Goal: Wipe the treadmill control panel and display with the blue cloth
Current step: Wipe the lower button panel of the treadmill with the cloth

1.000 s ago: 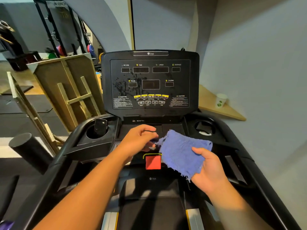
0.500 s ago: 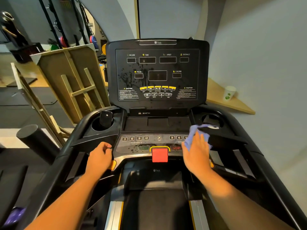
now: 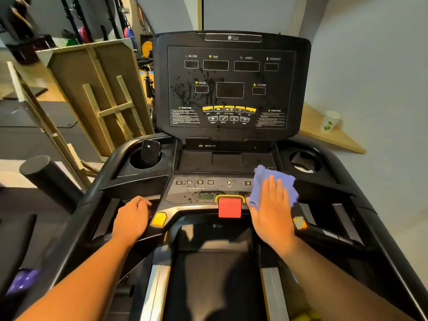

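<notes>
Pressing blue cloth flat on control panel — right hand spread, left hand curled on handrail.

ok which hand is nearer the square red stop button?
Right. The right hand lies flat on the blue cloth, right beside the square red stop button. The left hand grips the handrail further off on the other side.

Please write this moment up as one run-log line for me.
stage: wiping lower panel | right hand: flat on blue cloth, right of red stop button | left hand: gripping handrail | upper display: spotted, untouched
</notes>
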A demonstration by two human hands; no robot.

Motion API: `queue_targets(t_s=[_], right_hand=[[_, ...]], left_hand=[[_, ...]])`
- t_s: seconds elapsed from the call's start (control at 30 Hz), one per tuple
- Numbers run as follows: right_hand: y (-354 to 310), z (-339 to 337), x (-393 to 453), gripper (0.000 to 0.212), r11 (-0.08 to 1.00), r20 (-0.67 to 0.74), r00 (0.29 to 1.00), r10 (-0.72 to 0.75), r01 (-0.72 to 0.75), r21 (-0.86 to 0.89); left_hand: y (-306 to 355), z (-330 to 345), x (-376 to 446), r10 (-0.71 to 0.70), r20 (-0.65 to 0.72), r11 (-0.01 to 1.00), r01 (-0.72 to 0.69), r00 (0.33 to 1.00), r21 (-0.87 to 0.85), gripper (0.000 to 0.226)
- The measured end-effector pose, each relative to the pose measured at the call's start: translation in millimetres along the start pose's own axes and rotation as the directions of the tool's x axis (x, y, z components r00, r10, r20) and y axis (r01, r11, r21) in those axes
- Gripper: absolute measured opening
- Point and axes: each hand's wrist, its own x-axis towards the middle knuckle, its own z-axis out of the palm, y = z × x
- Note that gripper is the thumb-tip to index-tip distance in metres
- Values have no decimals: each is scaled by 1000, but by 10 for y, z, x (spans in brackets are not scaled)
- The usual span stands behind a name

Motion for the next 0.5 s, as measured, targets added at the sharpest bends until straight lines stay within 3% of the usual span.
queue_targets(t_s=[0.1, 0.23, 0.3, 0.37, 0.43, 0.5], right_hand=[[-91, 8, -55, 79, 973, 41, 973, -228, 229, -26], [410, -40, -317, 76, 887, 64, 889, -454, 457, -69], [607, -70, -333, 66, 922, 40, 922, -386, 386, -11], [542, -95, -201, 59, 979, 64, 978, -200, 197, 59], [275, -86, -36, 65, 999, 96, 995, 5, -10, 42], [35, -39, 14, 74, 1000, 60, 998, 11, -10, -16]], left_hand=[[5, -12, -12, 12, 8, 1000, -12, 1000, 1, 43], [-47, 15, 31, 39, 6, 999, -39, 999, 18, 36], [-72, 45, 41, 59, 3, 998, -59, 998, 38, 35], [-100, 59, 64, 62, -3, 997, -62, 998, 47, 34], [-112, 62, 80, 53, -5, 997, -53, 999, 58, 35], [-132, 70, 85, 48, 1, 997, -48, 999, 57, 36]])
